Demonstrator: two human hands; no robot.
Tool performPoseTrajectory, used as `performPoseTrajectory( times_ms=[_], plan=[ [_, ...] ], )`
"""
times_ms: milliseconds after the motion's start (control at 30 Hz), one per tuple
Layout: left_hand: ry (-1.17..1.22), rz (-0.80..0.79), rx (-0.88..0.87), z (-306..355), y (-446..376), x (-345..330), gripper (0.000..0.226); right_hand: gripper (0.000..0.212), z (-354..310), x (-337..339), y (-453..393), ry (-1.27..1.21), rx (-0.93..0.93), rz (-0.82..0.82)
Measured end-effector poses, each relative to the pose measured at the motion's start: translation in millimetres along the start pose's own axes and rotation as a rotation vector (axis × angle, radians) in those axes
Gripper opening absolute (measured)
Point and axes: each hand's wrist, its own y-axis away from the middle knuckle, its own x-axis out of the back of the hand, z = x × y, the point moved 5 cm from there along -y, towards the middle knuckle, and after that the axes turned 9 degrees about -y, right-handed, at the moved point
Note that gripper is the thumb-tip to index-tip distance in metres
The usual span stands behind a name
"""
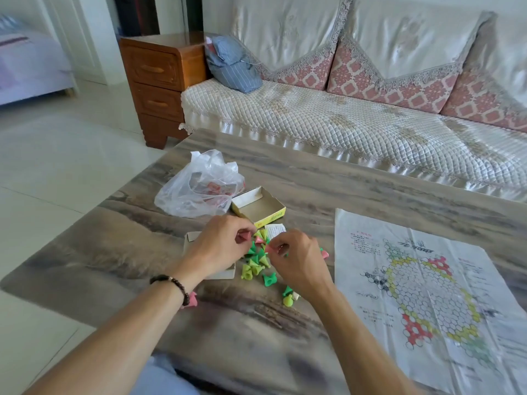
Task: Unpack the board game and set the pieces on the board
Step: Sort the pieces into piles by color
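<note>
The wood-grain table [328,178] carries a plastic bag [196,186], open box [258,206], scattered pieces [256,266] and, right, the paper board [427,295].

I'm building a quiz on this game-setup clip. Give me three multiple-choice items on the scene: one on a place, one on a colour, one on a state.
1. Where does the paper board lie?
A. On the table, right of the loose pieces
B. On the sofa
C. Inside the plastic bag

2. What colour is the piece the left hand pinches?
A. Blue
B. Pink
C. Black

3. What state is the yellow box in?
A. Taped shut
C. Crushed flat
B. Open, with nothing seen inside

Answers:
1 A, it is spread flat on the table.
2 B, a pink piece shows at the fingertips.
3 B, its bare inner floor is visible.
</note>
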Motion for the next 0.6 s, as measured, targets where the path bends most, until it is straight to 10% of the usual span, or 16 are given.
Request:
performPoseTrajectory(
  times_ms=[600],
  plan=[
    [0.133,0.112,0.345,-119,130,37,0.038,0.024,-71,-104,45,0.056,0.068,-0.267]
  ],
)
